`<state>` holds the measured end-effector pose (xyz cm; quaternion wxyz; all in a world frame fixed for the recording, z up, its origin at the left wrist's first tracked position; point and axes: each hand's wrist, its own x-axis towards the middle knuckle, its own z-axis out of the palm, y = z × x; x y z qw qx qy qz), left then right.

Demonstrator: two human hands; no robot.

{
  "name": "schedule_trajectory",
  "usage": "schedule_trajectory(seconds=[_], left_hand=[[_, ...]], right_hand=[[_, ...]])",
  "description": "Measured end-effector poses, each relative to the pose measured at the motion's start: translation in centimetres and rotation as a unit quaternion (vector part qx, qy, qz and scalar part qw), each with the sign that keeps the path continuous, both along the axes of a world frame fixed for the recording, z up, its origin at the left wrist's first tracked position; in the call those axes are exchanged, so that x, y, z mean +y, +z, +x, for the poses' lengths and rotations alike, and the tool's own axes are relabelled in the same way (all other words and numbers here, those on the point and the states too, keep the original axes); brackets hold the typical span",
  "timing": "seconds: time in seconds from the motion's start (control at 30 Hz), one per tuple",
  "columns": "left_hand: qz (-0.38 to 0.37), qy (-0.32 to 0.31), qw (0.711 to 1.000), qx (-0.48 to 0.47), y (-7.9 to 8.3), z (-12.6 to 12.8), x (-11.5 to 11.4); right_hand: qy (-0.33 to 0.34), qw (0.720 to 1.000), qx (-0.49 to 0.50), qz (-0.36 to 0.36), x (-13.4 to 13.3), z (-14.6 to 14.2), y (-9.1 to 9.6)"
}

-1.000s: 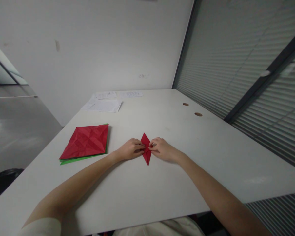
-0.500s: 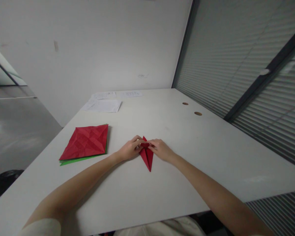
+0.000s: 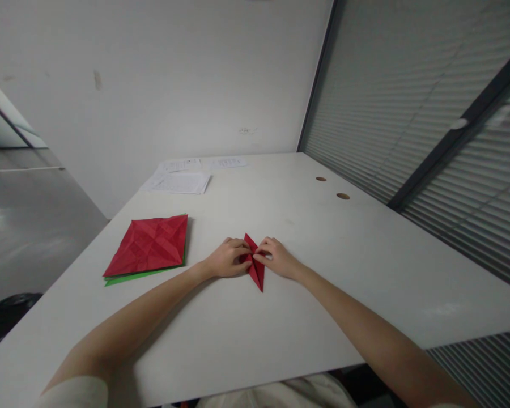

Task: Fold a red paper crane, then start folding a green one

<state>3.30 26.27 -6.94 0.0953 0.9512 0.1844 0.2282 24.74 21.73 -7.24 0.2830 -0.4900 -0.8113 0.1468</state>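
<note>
Since the earlier head view, the bare left hand [image 3: 229, 258] and the bare right hand [image 3: 278, 258] had parted slightly; their fingers no longer bridged the far part of the small folded red paper diamond [image 3: 256, 272], so more of its middle showed. Its near tip had swung a little to the right.

In that same head view, the red diamond lay between the hands on the smooth white tabletop [image 3: 314, 323], one tip far, the other near, with a crease running down its near half. It looked very light, fairly stiff where layers doubled up, and likely to crumple or tear under a hard pull; it would probably slide easily on the table. The side edges near the middle seemed the best places to hold, leaving the thin tips free.

The right thumb and index finger were almost together, pinching the paper near its centre. The left fingers and thumb stood a little apart, their tips touching its left side; whether a layer was nipped between them, I could not tell.

Farther left lay a creased square red sheet [image 3: 151, 243] on top of bright green paper [image 3: 119, 279], well apart from the diamond.
</note>
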Motion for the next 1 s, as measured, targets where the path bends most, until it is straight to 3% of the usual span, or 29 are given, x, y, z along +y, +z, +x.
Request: schedule_trajectory(seconds=[0.2,0.4,0.67,1.0], left_hand=[[-0.055,-0.016,0.998,-0.015,0.1,-0.4,0.4],[-0.106,-0.032,0.994,-0.024,-0.6,-0.6,1.0],[-0.062,-0.056,0.994,0.067,0.2,-0.9,0.9],[-0.046,-0.055,0.995,0.075,0.1,-1.1,0.7]], right_hand=[[0.009,0.995,0.054,-0.078,0.4,0.7,0.9],[0.026,0.997,-0.059,-0.045,0.2,2.2,1.5],[0.121,0.987,-0.083,-0.068,-0.5,2.4,2.7],[0.182,0.975,-0.113,-0.063,-1.1,1.7,3.4]])
